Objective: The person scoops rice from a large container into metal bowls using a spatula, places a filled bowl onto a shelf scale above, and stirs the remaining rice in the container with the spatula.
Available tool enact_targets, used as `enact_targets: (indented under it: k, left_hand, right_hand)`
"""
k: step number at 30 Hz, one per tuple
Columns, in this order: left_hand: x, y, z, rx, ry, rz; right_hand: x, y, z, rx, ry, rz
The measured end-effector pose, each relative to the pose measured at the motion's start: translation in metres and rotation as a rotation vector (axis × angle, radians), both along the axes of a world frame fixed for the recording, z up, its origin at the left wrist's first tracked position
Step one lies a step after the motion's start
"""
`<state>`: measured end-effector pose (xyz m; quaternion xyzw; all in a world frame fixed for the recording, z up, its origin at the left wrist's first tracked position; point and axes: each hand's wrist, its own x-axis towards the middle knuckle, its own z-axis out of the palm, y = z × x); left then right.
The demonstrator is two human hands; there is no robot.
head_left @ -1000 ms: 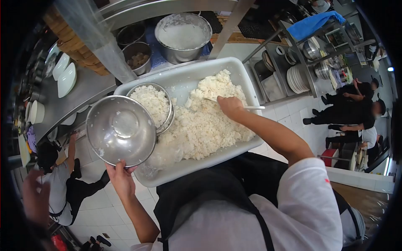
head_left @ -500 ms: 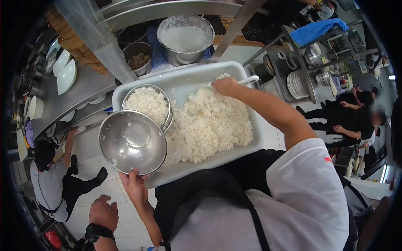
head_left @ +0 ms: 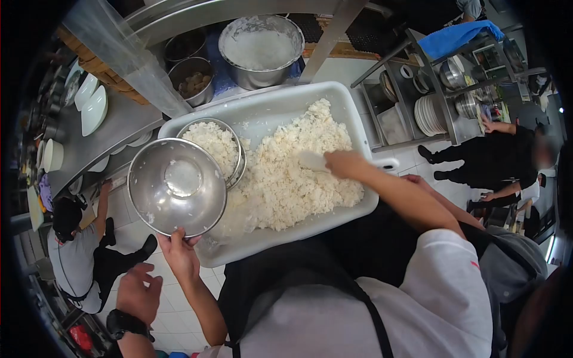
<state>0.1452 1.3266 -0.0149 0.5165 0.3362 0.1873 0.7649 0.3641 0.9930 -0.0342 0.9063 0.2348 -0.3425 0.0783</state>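
Observation:
My left hand (head_left: 179, 253) grips the lower rim of an empty steel bowl (head_left: 178, 188), which is tilted toward me with a few rice grains on it. My right hand (head_left: 346, 164) is closed round a white paddle (head_left: 313, 161), its blade against the cooked rice (head_left: 298, 185) and its handle end sticking out past my fist. The rice is heaped in a large pale tub (head_left: 274, 238). A second metal container full of rice (head_left: 212, 143) stands in the tub's left part, partly behind the bowl.
Behind the tub stand a pot with white residue (head_left: 261, 51) and a smaller pot (head_left: 192, 82). A rack with stacked plates (head_left: 428, 114) is at right. Another person's watch-wearing hand (head_left: 140, 292) is at lower left; a co-worker's arm (head_left: 444, 200) reaches in at right.
My right hand has moved down from the tub's back edge with the paddle. The bowl has shifted slightly left and up. Another person's arm has appeared beside my right arm.

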Motion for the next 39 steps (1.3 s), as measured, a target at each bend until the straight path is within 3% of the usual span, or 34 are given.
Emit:
enact_targets:
  k: [1, 2, 5, 8, 10, 11, 13, 18, 19, 21, 23, 24, 26, 29, 32, 35, 37, 39]
  left_hand:
    - [0.0, 0.0, 0.001, 0.004, 0.004, 0.0]
    - [-0.002, 0.001, 0.001, 0.012, 0.007, -0.026]
    - [-0.007, 0.003, 0.003, 0.029, 0.009, -0.058]
    - [-0.01, 0.0, 0.003, 0.035, -0.009, -0.052]
    - [-0.008, -0.005, 0.004, 0.023, -0.039, -0.056]
    - [-0.009, -0.006, 0.004, 0.009, -0.055, -0.064]
    - [-0.01, -0.002, 0.001, 0.026, -0.068, -0.067]
    - [-0.031, 0.002, 0.005, 0.059, -0.044, -0.007]
    - [-0.033, 0.002, 0.006, 0.051, -0.049, 0.027]
    - [-0.037, -0.002, 0.004, 0.064, -0.069, 0.036]
    - [-0.033, -0.018, 0.018, 0.007, -0.059, 0.08]
    - [-0.034, -0.021, 0.018, -0.004, -0.081, 0.063]
    - [-0.036, -0.025, 0.023, 0.004, -0.09, 0.06]
    - [-0.042, -0.022, 0.02, 0.0, -0.095, 0.087]
    - [-0.046, -0.021, 0.02, 0.003, -0.101, 0.112]
    - [-0.045, -0.023, 0.019, 0.011, -0.107, 0.081]
    - [-0.04, -0.025, 0.02, 0.017, -0.112, 0.064]
    - [-0.039, -0.026, 0.021, 0.033, -0.068, 0.044]
  right_hand:
    - [0.016, 0.012, 0.037, 0.002, 0.202, -0.254]
    - [0.023, 0.017, 0.071, 0.064, 0.151, -0.423]
    - [0.048, 0.016, 0.095, -0.209, 0.22, -0.454]
    - [0.041, -0.001, 0.003, -0.019, 0.132, -0.42]
    - [0.03, 0.002, -0.056, 0.232, -0.234, -0.378]
    - [0.024, 0.01, -0.048, 0.235, -0.236, -0.388]
    - [0.019, 0.022, -0.018, 0.252, 0.101, -0.652]
    - [0.039, 0.003, 0.091, -0.002, -0.176, -0.4]
    - [0.043, 0.001, 0.081, -0.003, -0.179, -0.396]
    - [0.045, -0.011, 0.025, -0.103, -0.402, -0.07]
    - [0.04, -0.009, -0.064, 0.014, -0.724, -0.06]
    - [0.043, -0.002, -0.058, 0.012, -0.743, -0.056]
    - [0.036, 0.012, -0.04, 0.154, -0.273, -0.488]
    - [0.021, -0.002, 0.025, 0.182, -0.347, -0.334]
    - [0.026, 0.0, 0.084, 0.074, -0.271, -0.4]
    - [0.03, -0.002, 0.022, 0.072, -0.039, -0.39]
    - [0.019, 0.004, -0.019, 0.083, -0.149, -0.354]
    - [0.003, 0.006, -0.015, 0.092, -0.239, -0.31]
